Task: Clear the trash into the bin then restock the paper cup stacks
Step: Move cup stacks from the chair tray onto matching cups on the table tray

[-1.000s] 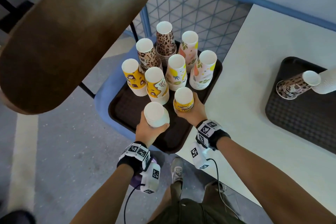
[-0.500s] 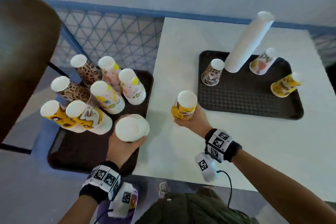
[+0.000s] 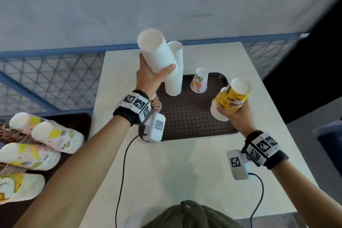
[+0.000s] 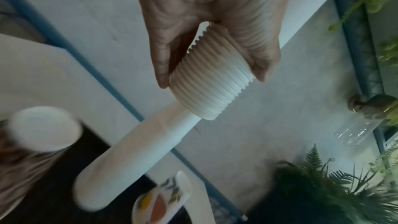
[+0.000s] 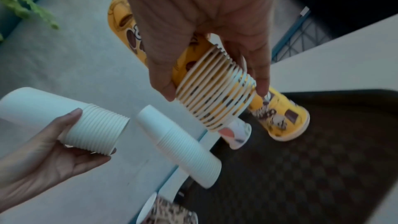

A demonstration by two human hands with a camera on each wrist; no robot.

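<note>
At the far left, off the worktop's left edge, a dark brown plastic supply tray (image 3: 81, 122) carries several stacks of patterned paper cups (image 3: 57, 139), upside down and leaning in the wide lens. These look like the reserve stock, and plenty of it is left.

The white rectangular worktop (image 3: 185, 172) carries a second dark brown textured tray (image 3: 194, 116) toward its far edge. By that tray's left edge, a leopard-print paper cup (image 3: 156, 102) stands mostly hidden behind the left wrist.

The left hand (image 3: 150, 77) is raised over the tray's far left corner, fingers and thumb curled round the rim end of a short stack of plain white paper cups (image 3: 157, 52), tilted with the closed bottoms upward. Just beside it, a taller stack of white paper cups (image 3: 174, 72) stands upside down on the tray, apparently waiting to receive the held cups.

Further right, a single floral-print paper cup (image 3: 199, 82) stands upside down near the tray's far edge.

At the tray's right edge, the right hand (image 3: 235, 114) grips a stack of yellow printed paper cups (image 3: 231, 98), thumb and fingers wrapped round its rims. In the right wrist view it hovers directly over a lone yellow printed cup (image 5: 282, 118) standing on the tray.

No bin or trash is visible here. Judging by this, restocking is under way: two stacks are about to be topped up, and the leopard and floral cups still stand unrestocked.
</note>
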